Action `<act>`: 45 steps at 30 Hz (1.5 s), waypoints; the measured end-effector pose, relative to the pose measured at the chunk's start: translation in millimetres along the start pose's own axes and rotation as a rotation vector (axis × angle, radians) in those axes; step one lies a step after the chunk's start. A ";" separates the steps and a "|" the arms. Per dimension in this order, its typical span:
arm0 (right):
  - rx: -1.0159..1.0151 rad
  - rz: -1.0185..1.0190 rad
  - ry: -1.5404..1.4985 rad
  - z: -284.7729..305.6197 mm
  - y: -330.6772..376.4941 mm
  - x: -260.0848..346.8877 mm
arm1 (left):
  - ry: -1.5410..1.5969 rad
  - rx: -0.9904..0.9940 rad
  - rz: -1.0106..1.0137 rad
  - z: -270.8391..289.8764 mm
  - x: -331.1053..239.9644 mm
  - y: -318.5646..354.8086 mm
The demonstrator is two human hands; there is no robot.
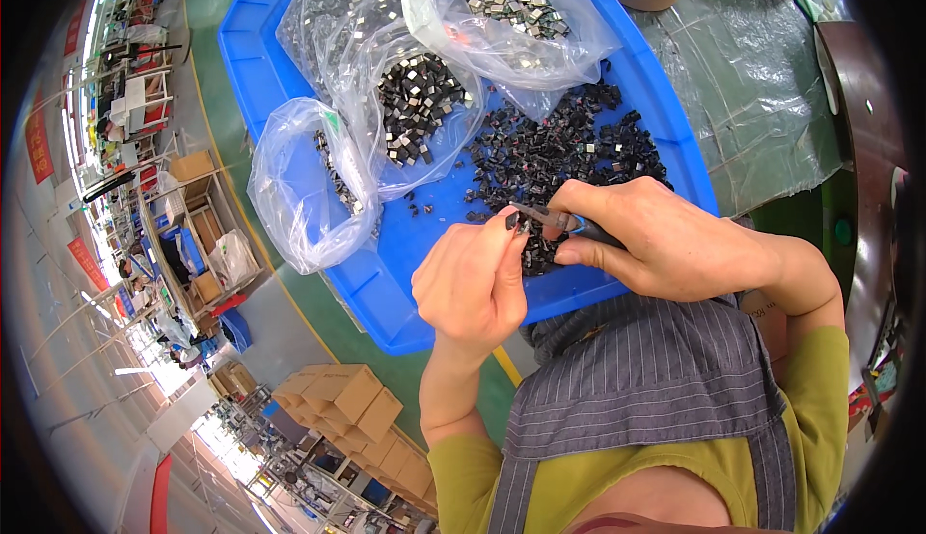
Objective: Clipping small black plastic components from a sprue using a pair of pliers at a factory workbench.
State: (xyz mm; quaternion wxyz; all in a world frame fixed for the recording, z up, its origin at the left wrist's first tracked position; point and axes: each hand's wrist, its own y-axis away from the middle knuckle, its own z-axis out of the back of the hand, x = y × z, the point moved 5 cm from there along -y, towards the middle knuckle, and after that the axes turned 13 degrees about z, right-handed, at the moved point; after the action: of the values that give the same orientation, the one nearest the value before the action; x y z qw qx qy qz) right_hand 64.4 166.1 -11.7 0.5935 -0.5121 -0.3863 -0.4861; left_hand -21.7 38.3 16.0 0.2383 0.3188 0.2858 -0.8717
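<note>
Two hands work over the tray [289, 81]: left hand [473, 283] pinches a part [512, 219], right hand [666, 245] grips pliers [555, 218] trimming it; judged next: steady alignment

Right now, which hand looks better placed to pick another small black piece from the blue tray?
Probably the left hand: it pinches only one small part, while the right hand grips the pliers beside the loose pile.

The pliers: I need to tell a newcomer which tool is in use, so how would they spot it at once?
Start at the big blue tray full of small dark parts and clear bags. At its near edge the right hand holds the pliers, their tip meeting a small part pinched by the left hand. They are the only long, pointed tool there, with a blue-and-black handle.
</note>
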 end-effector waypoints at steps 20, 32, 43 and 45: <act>0.013 -0.086 0.073 5.1 1.9 0.2 | 0.182 -0.076 0.056 4.3 6.4 9.3; -0.131 0.003 0.191 8.7 4.9 4.6 | 0.047 -0.077 -0.022 0.8 2.7 7.4; -0.263 0.124 0.329 15.6 10.2 13.5 | 0.031 -0.078 -0.033 -1.4 2.5 6.1; -0.236 0.136 0.429 14.5 10.6 18.5 | 0.039 -0.084 -0.029 -0.3 2.5 5.2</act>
State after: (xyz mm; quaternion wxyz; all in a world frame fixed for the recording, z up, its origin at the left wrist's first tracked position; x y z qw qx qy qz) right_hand 79.5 177.1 6.1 0.6293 -0.4878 -0.1569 -0.5843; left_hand -20.2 34.2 12.3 0.2333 0.3213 0.3312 -0.8560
